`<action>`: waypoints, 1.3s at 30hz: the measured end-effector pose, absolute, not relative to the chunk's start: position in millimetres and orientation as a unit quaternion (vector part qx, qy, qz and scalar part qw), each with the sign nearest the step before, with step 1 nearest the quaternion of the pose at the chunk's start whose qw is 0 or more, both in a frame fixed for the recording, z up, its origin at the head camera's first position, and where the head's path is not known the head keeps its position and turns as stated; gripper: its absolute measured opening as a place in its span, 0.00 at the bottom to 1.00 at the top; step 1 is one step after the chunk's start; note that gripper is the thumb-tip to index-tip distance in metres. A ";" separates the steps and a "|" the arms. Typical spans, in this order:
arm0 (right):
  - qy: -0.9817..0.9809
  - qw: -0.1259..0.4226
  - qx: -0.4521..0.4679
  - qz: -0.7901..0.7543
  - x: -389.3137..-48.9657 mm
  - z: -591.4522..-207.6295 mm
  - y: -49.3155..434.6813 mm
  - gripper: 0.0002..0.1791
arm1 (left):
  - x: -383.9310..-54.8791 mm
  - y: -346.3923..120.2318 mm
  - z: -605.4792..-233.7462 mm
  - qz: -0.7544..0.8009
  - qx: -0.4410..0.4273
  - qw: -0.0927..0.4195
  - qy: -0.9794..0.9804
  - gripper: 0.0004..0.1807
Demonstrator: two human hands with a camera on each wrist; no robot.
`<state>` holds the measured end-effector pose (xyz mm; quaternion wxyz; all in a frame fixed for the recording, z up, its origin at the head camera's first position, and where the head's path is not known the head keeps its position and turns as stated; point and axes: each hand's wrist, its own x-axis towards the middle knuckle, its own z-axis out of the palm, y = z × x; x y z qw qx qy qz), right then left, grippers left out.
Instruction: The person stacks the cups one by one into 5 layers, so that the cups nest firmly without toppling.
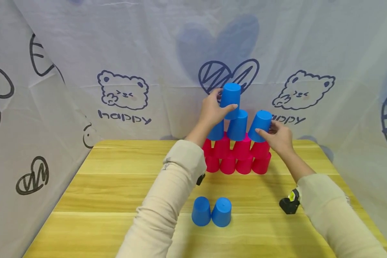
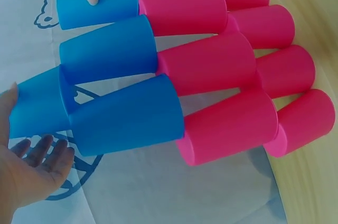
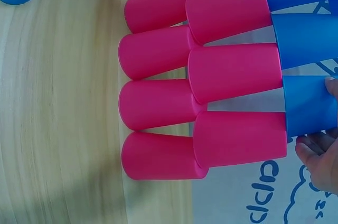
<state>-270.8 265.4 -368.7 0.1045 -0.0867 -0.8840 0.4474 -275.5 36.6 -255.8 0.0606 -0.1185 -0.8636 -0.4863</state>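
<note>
Upside-down plastic cups form a stepped stack. My left hand has its thumb and fingers around a blue cup at the top, which sits over the left blue cup and middle blue cup of the row below. At that row's right end, my right hand pinches another blue cup between thumb and fingers. That cup stands on the upper row of pinkish-red cups. Beneath is a bottom row of pinkish-red cups on the table; my left arm hides its left part in the head view.
Two upturned blue cups, a left one and a right one, stand side by side nearer me on the wooden table. A white printed cloth hangs behind the stack. Black wrist devices, one by the right sleeve, hang near the table.
</note>
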 end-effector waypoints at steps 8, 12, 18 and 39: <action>-0.889 0.188 -0.065 0.413 -407.0 -540.5 369.7 0.49 | -276.3 25.9 -258.2 -0.475 -0.120 0.046 -0.870 0.40; -0.875 0.154 -0.072 0.454 -351.3 -471.8 333.2 0.46 | -274.0 16.6 -261.1 -0.486 -0.112 0.050 -0.866 0.39; -0.876 0.136 -0.065 0.458 -246.0 -356.0 261.6 0.41 | -271.6 0.5 -272.2 -0.501 -0.104 0.064 -0.857 0.39; -0.866 0.188 -0.039 0.461 -200.4 -349.5 246.0 0.34 | -258.4 -44.9 -304.5 -0.525 -0.112 0.073 -0.841 0.39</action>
